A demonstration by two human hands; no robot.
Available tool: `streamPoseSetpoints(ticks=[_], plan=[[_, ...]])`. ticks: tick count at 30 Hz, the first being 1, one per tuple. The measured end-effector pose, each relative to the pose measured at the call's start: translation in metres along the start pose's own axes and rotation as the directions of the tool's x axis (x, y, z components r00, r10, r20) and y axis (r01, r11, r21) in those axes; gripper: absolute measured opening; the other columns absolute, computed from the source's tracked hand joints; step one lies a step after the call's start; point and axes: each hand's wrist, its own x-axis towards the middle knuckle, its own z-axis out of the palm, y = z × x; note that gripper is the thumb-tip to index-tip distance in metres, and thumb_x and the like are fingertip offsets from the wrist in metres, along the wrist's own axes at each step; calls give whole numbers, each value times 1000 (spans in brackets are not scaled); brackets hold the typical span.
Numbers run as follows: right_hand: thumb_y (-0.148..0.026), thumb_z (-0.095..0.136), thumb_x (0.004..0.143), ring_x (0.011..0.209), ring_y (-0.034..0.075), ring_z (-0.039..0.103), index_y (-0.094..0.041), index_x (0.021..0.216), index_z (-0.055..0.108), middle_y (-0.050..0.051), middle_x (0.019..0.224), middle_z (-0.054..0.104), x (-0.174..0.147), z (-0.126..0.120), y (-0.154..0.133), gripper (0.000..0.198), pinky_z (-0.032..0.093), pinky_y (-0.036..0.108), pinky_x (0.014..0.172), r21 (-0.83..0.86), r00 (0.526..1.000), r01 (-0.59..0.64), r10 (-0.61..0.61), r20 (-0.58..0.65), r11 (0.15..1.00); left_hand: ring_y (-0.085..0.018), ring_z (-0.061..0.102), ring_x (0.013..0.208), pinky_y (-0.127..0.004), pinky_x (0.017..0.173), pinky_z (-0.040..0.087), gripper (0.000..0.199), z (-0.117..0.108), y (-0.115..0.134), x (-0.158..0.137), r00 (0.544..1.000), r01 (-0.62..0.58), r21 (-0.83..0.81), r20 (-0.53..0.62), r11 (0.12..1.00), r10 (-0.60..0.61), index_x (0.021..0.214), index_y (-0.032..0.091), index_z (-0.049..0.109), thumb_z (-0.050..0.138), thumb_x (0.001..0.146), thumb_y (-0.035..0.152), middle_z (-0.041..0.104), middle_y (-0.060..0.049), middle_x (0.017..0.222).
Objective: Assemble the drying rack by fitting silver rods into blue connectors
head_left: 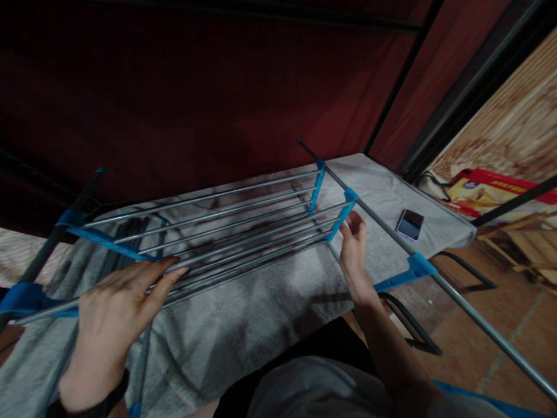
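A rack (243,223) of grey metal tubes joined by blue plastic brackets stands over a grey blanket. My left hand (117,307) is closed around one of its front tubes (261,231), thumb lying along it near the left end. Further left, that side's blue bracket (26,299) clips to a dark upright pole. My right hand (354,247) is at the right end, its thumb and curled fingers pinched at the edge of a blue bracket (342,215). The fingertips are partly hidden there. Beside this hand a long side pole (383,226) slants past, bearing a lower blue bracket (404,273).
The grey blanket (270,313) covers the surface beneath the rack. A phone (410,224) lies on it at the right. Dark red panels (217,104) close off the back. A red and yellow box (491,191) and a wooden crate (526,244) are at far right.
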Motion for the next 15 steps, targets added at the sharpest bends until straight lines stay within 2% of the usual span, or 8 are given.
streamPoseSetpoints(ticks=[3, 9, 12, 15], plan=[[-34, 68, 78, 113, 19, 62, -28, 115, 61, 0, 117, 66, -5, -2, 1, 39, 44, 41, 111, -6, 996, -87, 87, -26, 996, -28, 66, 77, -34, 67, 42, 41, 3, -1, -1, 990, -131, 155, -26, 979, 136, 103, 17, 72, 47, 103, 50, 75, -11, 89], [-29, 71, 77, 95, 15, 62, -26, 102, 64, -2, 101, 66, -5, 4, -8, 27, 50, 32, 95, 78, 996, -77, 80, -36, 994, -27, 67, 77, -34, 69, 45, 34, 4, -2, -2, 982, -172, 189, -43, 967, 184, 102, 17, 68, 50, 103, 46, 73, -9, 88], [-33, 75, 79, 88, 15, 66, -25, 95, 68, 0, 99, 71, -10, 14, -18, 19, 54, 32, 88, 172, 971, -215, 191, 145, 961, -28, 68, 77, -34, 69, 46, 34, 5, -1, -2, 980, -177, 199, -55, 964, 191, 101, 17, 69, 50, 103, 46, 74, -10, 89], [-35, 80, 79, 89, 17, 71, -25, 97, 70, 2, 101, 76, -19, 26, -28, 22, 58, 34, 90, 238, 891, -388, 295, 346, 890, -28, 69, 78, -34, 68, 46, 34, 7, -1, -2, 980, -174, 206, -62, 963, 190, 100, 16, 69, 52, 103, 45, 75, -10, 90]])
